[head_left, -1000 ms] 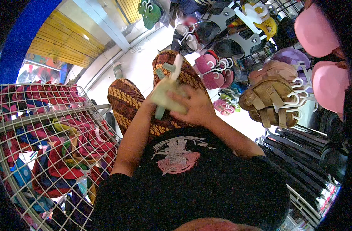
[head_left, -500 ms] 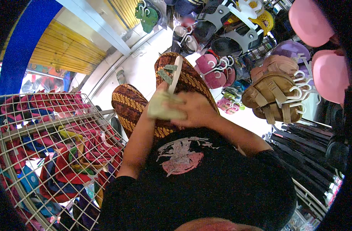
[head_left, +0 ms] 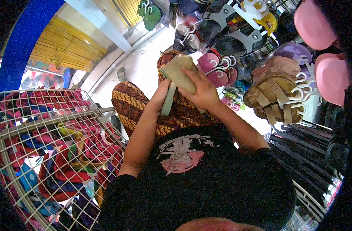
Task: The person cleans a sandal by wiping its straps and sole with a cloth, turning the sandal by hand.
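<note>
Over my patterned brown trousers, my left hand [head_left: 159, 95] is closed on a flip-flop. The pale green heel end of the flip-flop [head_left: 168, 103] points down toward my lap, its sole seen edge-on. My right hand [head_left: 204, 89] presses a folded yellowish-tan cloth [head_left: 179, 72] against the front part, with its fingers bent over the cloth. That cloth covers the flip-flop's toe end and straps. Part of my left hand's fingers is hidden behind the flip-flop and cloth.
A wire-mesh basket [head_left: 53, 133] filled with colourful footwear stands at my left. On the right hang brown buckle sandals [head_left: 274, 94], pink slippers [head_left: 329, 79] and dark pink slippers [head_left: 214, 73] on white hangers. Green clogs [head_left: 149, 17] hang ahead, above white floor tiles.
The flip-flop has tipped so its heel end now points toward me. My right hand has moved up with the cloth, which now covers the toe end and straps.
</note>
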A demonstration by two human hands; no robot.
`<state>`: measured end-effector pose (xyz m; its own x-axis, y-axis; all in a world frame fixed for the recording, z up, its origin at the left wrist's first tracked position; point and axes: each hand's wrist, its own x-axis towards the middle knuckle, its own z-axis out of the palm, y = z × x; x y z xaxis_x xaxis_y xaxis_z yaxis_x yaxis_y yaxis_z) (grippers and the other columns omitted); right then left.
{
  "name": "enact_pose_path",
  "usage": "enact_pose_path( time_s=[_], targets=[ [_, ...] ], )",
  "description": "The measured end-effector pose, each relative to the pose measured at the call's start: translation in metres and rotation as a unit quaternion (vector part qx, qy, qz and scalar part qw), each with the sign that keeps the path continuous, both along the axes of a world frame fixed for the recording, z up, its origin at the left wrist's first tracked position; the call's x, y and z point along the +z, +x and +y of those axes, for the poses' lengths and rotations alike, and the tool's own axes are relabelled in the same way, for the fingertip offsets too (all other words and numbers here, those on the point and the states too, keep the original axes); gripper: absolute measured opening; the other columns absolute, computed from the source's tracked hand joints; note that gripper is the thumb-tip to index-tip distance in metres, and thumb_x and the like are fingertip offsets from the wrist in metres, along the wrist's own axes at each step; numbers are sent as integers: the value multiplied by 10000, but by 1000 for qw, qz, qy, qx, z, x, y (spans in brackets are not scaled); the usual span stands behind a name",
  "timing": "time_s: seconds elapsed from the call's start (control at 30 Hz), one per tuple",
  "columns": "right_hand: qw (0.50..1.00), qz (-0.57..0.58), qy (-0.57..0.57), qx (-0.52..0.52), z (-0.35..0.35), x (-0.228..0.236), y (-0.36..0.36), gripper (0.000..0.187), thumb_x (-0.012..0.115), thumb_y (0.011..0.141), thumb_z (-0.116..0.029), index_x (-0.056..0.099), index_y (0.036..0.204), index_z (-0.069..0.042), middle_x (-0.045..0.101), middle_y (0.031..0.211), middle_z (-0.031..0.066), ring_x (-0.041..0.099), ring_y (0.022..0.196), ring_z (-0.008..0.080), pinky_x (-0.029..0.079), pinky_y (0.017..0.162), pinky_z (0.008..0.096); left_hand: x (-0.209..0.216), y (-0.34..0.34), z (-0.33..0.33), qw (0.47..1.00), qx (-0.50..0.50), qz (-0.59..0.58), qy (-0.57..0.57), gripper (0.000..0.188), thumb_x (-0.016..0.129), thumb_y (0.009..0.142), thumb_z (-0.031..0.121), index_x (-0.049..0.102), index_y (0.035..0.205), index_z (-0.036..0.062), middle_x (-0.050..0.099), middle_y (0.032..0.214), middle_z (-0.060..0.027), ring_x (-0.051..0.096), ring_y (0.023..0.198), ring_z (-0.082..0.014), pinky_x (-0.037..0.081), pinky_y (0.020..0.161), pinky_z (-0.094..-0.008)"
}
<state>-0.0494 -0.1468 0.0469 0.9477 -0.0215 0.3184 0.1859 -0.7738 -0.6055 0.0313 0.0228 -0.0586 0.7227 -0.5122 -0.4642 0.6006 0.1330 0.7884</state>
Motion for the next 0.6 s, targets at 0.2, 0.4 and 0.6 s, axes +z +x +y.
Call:
enact_pose_path(
  time_s=[0.2,0.4,0.6],
  targets=[
    [951,127,-124,255,7,20,-34,716,769,781,-473,514,1439,-347,578,1031,126,642,929,318,551,815,396,46,-20,8,983,-90,108,-116,490,484,1051,376,451,1459,108,607,1311,-87,680,969,-169,576,768,-306],
    [999,-19,27,-5,-11,1,13,722,765,800,-421,496,1459,-299,569,1031,143,626,882,352,542,792,444,25,-2,-5,998,-35,41,39,450,434,1014,501,627,1102,103,634,812,-19,585,566,-144,511,508,-280],
    [960,71,-112,245,5,20,-23,708,782,771,-457,522,1425,-381,555,1024,130,640,880,309,538,765,403,29,-12,24,940,-131,-311,51,555,673,877,403,578,1318,80,676,1136,-140,706,845,-237,590,747,-357]
  ],
)
